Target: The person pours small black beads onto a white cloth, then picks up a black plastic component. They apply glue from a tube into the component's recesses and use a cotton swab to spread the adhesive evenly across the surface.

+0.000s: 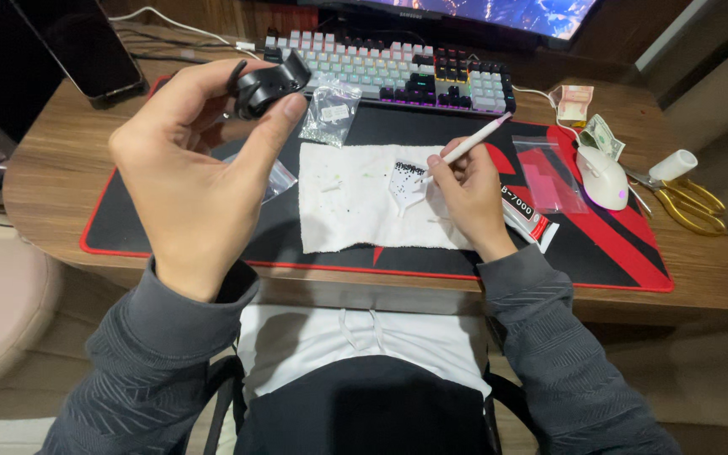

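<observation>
Black plastic is pinched up in the air: a small black part (267, 82) is held by the left hand (191, 181), with the thumb on one side and the other fingers curled round the far side. It is held above the left half of the mat (170, 227), just in front of the keyboard (389, 72).

A thin white pen tool (469, 145) is gripped by the right hand (469, 198), with the fingers pressed together around it. Its tip is pointed down at a little clear tray (404, 187), but it cannot be told if they touch. The tray is laid on a white cloth (355, 211), and tiny dots are scattered on the cloth.

A small clear bag (330, 111) is seen between the cloth and the keyboard. A glue tube (528, 217) is laid just right of the right hand. Farther right, a pink bag (549, 175) and a white mouse (602, 177) are found. Gold scissors (691, 202) are laid on the desk (52, 168), well apart from the hands. A phone (86, 46) is propped at the far left.
</observation>
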